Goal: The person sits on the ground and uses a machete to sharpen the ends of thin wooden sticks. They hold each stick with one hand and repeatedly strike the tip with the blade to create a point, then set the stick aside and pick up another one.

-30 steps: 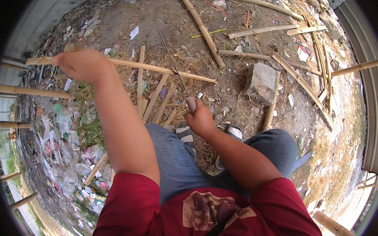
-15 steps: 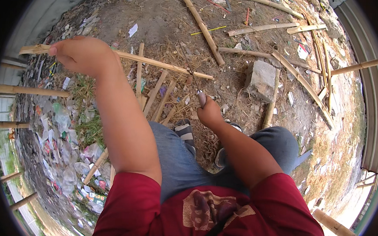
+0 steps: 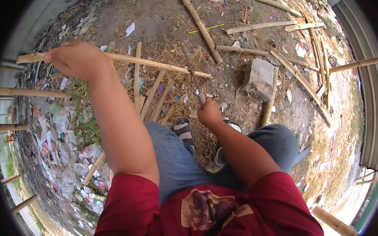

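Observation:
My left hand (image 3: 78, 60), at the far left, is closed round one end of a long split bamboo strip (image 3: 157, 64). The strip runs level to the right and ends in the air ahead of my feet. My right hand (image 3: 209, 115) is wrapped round the handle of a long-bladed knife (image 3: 194, 75). Its dark blade points up and to the left and crosses the strip near the right end; whether it touches cannot be made out. Several shorter bamboo strips (image 3: 155, 95) lie on the ground below the held one.
A grey stone block (image 3: 260, 78) stands right of the knife, a bamboo pole (image 3: 270, 96) beside it. More bamboo poles (image 3: 198, 22) lie farther out. Plastic litter (image 3: 63, 154) covers the ground at left. Corrugated metal sheeting (image 3: 361, 84) edges the right side.
The knife has turned in my right hand, so its blade shows broader than before. My left hand keeps its grip on the strip. The whole view has shifted slightly.

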`<state>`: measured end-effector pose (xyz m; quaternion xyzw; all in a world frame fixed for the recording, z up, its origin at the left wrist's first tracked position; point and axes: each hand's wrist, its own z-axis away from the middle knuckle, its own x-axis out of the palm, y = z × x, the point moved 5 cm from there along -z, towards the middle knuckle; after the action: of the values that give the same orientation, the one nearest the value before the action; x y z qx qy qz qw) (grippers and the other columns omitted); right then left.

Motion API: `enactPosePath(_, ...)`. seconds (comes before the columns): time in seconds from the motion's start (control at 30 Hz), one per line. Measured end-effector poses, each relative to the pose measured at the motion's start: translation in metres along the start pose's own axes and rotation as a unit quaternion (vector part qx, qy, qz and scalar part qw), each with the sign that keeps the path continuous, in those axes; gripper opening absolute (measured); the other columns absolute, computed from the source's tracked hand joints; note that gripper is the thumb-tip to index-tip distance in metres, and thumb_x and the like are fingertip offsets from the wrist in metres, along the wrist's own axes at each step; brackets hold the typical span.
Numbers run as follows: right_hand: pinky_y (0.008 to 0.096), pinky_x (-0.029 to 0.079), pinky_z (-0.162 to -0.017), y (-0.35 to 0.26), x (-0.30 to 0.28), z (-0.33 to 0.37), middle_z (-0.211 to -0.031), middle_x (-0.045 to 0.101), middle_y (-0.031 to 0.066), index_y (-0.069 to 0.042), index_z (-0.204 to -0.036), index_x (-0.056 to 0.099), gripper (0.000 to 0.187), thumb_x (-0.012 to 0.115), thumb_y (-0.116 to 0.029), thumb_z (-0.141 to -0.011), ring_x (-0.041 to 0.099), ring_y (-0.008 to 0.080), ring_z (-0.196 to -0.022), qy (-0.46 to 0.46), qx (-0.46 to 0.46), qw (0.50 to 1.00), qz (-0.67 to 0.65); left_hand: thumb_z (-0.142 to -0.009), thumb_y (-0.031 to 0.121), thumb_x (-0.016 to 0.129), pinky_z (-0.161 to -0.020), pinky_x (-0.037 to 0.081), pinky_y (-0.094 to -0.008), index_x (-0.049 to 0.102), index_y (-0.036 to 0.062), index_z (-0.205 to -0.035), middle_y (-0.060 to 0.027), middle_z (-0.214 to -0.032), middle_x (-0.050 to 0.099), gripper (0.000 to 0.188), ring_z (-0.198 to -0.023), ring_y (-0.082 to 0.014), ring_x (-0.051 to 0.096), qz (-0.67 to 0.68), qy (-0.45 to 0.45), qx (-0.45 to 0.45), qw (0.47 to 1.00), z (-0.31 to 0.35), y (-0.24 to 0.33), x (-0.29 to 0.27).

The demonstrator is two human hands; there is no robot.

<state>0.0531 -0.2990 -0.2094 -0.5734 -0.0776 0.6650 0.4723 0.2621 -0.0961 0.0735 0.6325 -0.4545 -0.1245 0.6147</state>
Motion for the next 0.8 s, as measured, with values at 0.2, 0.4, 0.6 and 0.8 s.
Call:
enactPosePath(0.2, 0.0538, 0.052, -0.085, 0.0, 0.006, -0.004, -0.096, 0.068, 0.0312, 0.004, -0.105, 0.056, 0.032, 0.065, -0.015, -0.081, 0.067, 0.0483, -0.091, 0.02, 0.05, 0.997, -0.053, -0.106, 0.059, 0.02, -0.064, 0.034, -0.0351, 0.036, 0.0089, -0.083, -0.0004, -0.071, 0.037, 0.057, -0.064, -0.0174, 0.031, -0.007, 0.038, -0.014, 0.999, 0.001, 0.0, -0.001)
enactPosePath(0.4, 0.0553, 0.052, -0.082, -0.084, -0.022, 0.028, -0.094, 0.069, 0.0293, -0.004, -0.116, 0.055, 0.036, 0.064, -0.014, -0.082, 0.066, 0.0487, -0.089, -0.055, -0.111, 0.991, -0.044, -0.106, 0.059, 0.021, -0.066, 0.033, -0.0364, 0.037, 0.0076, -0.084, -0.0027, -0.077, 0.04, 0.058, -0.068, -0.0177, 0.032, 0.005, 0.015, 0.005, 1.0, -0.001, 0.0, -0.001)
enactPosePath(0.6, 0.0517, 0.05, -0.091, 0.05, 0.021, -0.011, -0.106, 0.068, 0.0298, 0.004, -0.115, 0.058, 0.04, 0.064, -0.017, -0.081, 0.065, 0.0451, -0.103, -0.004, 0.122, 0.992, -0.025, -0.105, 0.06, 0.022, -0.07, 0.037, -0.0364, 0.04, 0.0061, -0.091, -0.0036, -0.079, 0.044, 0.059, -0.069, -0.018, 0.038, 0.021, 0.054, -0.017, 0.998, -0.011, -0.008, -0.009)
enactPosePath(0.8, 0.0513, 0.05, -0.089, 0.001, 0.004, 0.002, -0.103, 0.068, 0.0292, 0.003, -0.112, 0.06, 0.038, 0.063, -0.02, -0.081, 0.065, 0.0466, -0.1, 0.024, 0.091, 0.994, -0.055, -0.104, 0.062, 0.02, -0.065, 0.039, -0.0358, 0.04, 0.0108, -0.095, -0.0022, -0.078, 0.043, 0.056, -0.068, -0.0186, 0.037, 0.017, 0.034, -0.025, 0.999, -0.009, -0.001, -0.007)
